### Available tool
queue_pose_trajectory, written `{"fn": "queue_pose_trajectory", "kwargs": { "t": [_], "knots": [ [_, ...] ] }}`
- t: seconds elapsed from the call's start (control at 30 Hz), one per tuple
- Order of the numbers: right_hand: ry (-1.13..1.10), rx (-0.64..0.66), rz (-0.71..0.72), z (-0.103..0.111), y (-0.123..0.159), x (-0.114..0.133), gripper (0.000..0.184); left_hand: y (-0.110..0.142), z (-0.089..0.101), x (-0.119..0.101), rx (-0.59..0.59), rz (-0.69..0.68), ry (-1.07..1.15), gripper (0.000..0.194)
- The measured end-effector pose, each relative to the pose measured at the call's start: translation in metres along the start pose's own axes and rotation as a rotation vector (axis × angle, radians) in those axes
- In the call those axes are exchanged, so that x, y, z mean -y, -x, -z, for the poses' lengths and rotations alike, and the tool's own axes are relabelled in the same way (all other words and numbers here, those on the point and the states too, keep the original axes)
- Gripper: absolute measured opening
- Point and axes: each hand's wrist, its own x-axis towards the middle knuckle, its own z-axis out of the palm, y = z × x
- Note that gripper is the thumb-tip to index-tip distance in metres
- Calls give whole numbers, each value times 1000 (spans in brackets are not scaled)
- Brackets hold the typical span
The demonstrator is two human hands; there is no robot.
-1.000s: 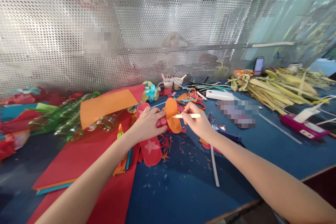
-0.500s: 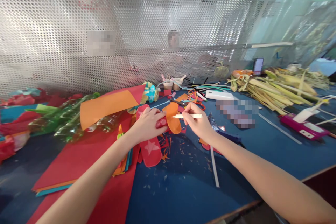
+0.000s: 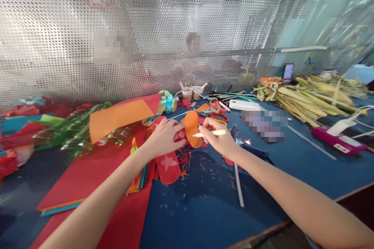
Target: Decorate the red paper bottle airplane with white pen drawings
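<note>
My left hand (image 3: 166, 134) is closed around a small red piece with paler spots (image 3: 179, 136), mostly hidden by the fingers. At its right end an orange oblong paper cutout (image 3: 192, 129) stands out towards my right hand. My right hand (image 3: 217, 136) pinches a white pen (image 3: 214, 132); its tip meets or nearly meets the lower half of the cutout. Under my left hand lies a long red cutout with pale stars (image 3: 168, 167). Orange and red scraps (image 3: 184, 163) are scattered beside it.
Red sheets (image 3: 78, 179), an orange sheet (image 3: 121, 118) and green plastic bottles (image 3: 77, 134) lie left. Dried husks (image 3: 309, 91) and a purple power strip (image 3: 337, 140) are right. A blue-handled tool (image 3: 254, 150) lies by my right wrist. A perforated metal screen (image 3: 163, 27) stands behind.
The pen tip has moved down the orange cutout, with my right hand slightly lower. The cutout's upper end dipped half a second ago and is raised again. My left hand stays in place.
</note>
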Motion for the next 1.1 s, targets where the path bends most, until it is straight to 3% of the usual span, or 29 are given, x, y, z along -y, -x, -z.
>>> {"fn": "queue_pose_trajectory", "kwargs": {
  "t": [0.23,0.47,0.73,0.93,1.1],
  "knots": [
    [-32,-23,22,-1,0,-3,14,0,2,-2,29,20,-2,44],
    [-56,-63,-4,-1,0,-1,29,1,0,0,17,2,21,45],
    [-2,-40,13,0,1,2,29,0,1,-1,29,16,12,42],
    [-8,-30,20,0,0,-2,13,0,0,-1,-6,-3,8,39],
    [23,-16,36,-1,-1,-3,17,0,-1,-1,-15,-11,-15,38]
  ]
}}
